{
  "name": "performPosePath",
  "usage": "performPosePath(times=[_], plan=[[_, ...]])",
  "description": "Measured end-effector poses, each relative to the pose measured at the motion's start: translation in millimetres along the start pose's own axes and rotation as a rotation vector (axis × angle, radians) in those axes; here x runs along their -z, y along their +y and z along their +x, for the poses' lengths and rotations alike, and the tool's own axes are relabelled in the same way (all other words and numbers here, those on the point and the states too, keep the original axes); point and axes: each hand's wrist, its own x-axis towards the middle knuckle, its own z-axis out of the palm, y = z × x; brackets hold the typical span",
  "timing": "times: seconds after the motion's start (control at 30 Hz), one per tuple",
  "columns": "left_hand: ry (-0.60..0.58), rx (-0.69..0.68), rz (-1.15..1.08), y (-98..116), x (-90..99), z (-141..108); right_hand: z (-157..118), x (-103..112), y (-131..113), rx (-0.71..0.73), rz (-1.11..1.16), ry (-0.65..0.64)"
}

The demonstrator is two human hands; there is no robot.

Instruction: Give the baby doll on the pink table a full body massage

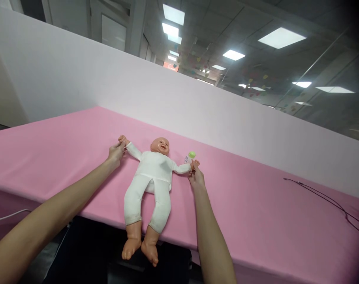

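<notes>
A baby doll [154, 167] with a white cloth body lies on its back on the pink table cover [250, 205], its bare feet reaching past the front edge. Its arms are stretched out to both sides. My left hand [117, 153] is closed around the doll's wrist on the left, and the small doll hand sticks out above my fingers. On the other side, my right hand [196, 176] grips the doll's other hand between thumb and fingers. Just behind that hand lies a small bottle with a green cap [192, 154], partly hidden.
Along the back of the table stands a white partition [179, 106]. A thin black cable [324, 197] runs over the cover at the right. A white cable [10, 215] hangs by the front left edge.
</notes>
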Motion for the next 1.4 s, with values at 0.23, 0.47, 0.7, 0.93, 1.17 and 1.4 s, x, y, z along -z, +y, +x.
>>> performPosePath(times=[0.23, 0.47, 0.7, 0.93, 1.17, 1.4], plan=[[-0.559, -0.368, 0.284, 4.2, -13.6, -32.2, -48.1, -31.7, -15.8, 0.374, -0.272, -0.662], [-0.943, -0.564, 0.584, 3.1, -12.5, -42.8, -72.7, -42.6, -7.6, 0.413, -0.646, -0.977], [-0.467, -0.473, 0.404, 3.2, -14.3, -33.9, -40.6, -33.5, -6.5, 0.357, -0.265, -0.399], [-0.009, -0.262, 0.216, -1.5, -1.7, -6.5, 4.2, 0.1, 7.3, 0.051, -0.072, -0.012], [0.029, -0.105, 0.134, 5.2, -3.5, -9.7, -12.0, -13.4, -3.6, 0.232, -0.188, -0.230], [-0.535, -0.550, 0.454, 5.8, -16.1, -44.5, -65.3, -41.1, -15.7, 0.518, -0.474, -0.712]])
